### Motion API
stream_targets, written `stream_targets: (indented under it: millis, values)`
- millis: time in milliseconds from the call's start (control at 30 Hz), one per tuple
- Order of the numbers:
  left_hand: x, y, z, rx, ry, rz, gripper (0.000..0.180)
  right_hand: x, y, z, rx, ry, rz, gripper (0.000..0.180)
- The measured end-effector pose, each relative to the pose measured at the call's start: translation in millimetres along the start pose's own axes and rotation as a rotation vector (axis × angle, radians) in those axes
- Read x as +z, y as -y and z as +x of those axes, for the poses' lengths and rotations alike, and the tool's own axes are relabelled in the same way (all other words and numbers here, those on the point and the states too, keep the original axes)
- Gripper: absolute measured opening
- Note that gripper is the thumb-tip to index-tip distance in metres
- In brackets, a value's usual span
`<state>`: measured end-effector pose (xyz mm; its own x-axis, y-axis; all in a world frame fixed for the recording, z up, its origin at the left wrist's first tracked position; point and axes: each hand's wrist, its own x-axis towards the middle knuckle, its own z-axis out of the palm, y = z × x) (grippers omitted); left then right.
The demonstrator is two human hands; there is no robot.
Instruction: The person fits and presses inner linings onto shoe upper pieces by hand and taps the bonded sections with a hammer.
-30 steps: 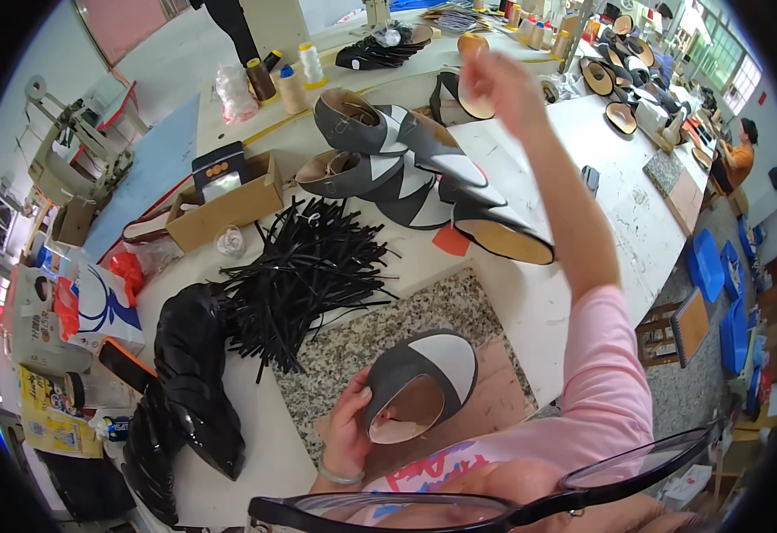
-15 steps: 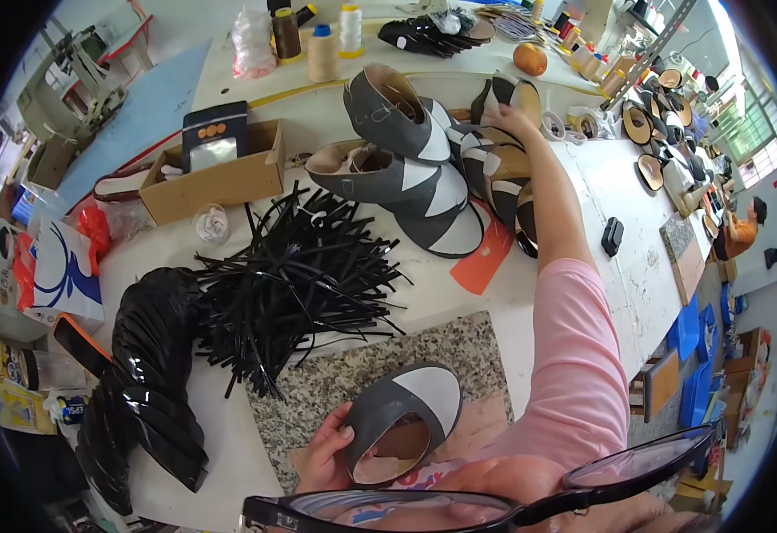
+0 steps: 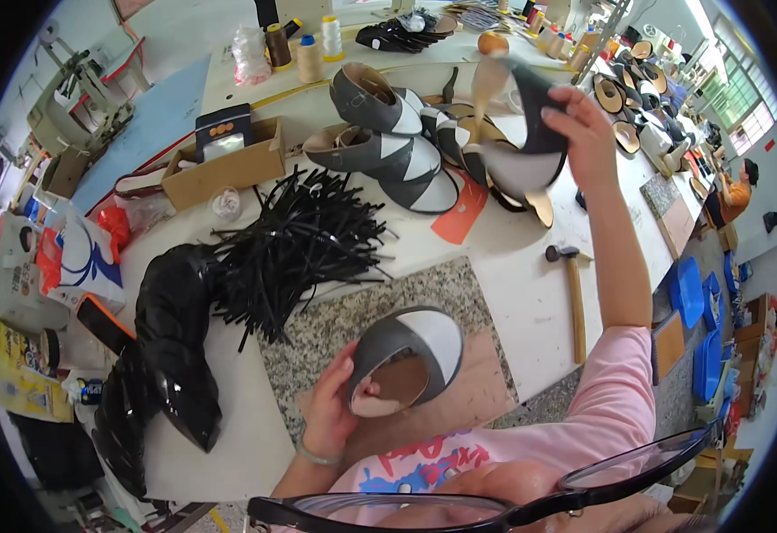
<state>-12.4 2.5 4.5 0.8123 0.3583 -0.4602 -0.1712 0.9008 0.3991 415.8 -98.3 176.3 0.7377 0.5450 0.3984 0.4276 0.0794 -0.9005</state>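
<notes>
Nearest, the left hand [image 3: 329,409] pinches a grey-and-white shoe upper [image 3: 378,345] by its left rim, a fingertip showing in its opening, over a stone slab [image 3: 424,284]. It looks light and bendable, likely to buckle if squeezed, so the rim seems the surest hold. Farther right, the right hand [image 3: 584,133] grips a blurred dark-and-pale piece [image 3: 541,111] by its right edge above the bench [image 3: 530,298]; that looks light, too, and easily creased.

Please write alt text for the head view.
A person's left hand holds a grey-and-white shoe upper over a speckled slab; the right hand holds a blurred shoe piece. Black strips, stacked uppers and a hammer lie nearby.
</notes>
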Motion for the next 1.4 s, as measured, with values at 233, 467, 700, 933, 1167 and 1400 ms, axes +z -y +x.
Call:
stream_targets:
  millis: [233,467,700,933,1167,1400]
  values:
    - [-8,10,14,0.278,0.049,0.809,0.073,-14,-112,-70,0.479,0.172,0.027,0.033]
    - [1,1,-22,0.488,-0.215,1.151,0.024,61,-11,-208,-0.049,0.286,-0.23,0.02]
    - [3,-2,-37,0.662,-0.068,1.133,0.024,123,26,-332,-0.434,0.717,-0.478,0.05]
    - [16,1,-94,1.23,0.342,1.085,0.043,109,73,-318,0.351,0.747,0.345,0.05]
    - [-8,5,-91,1.164,-0.054,1.644,0.043,131,71,-305,-0.109,0.451,-0.268,0.029]
    - [-34,19,-89,1.11,-0.335,1.56,0.03,182,32,-397,0.314,0.677,0.08,0.032]
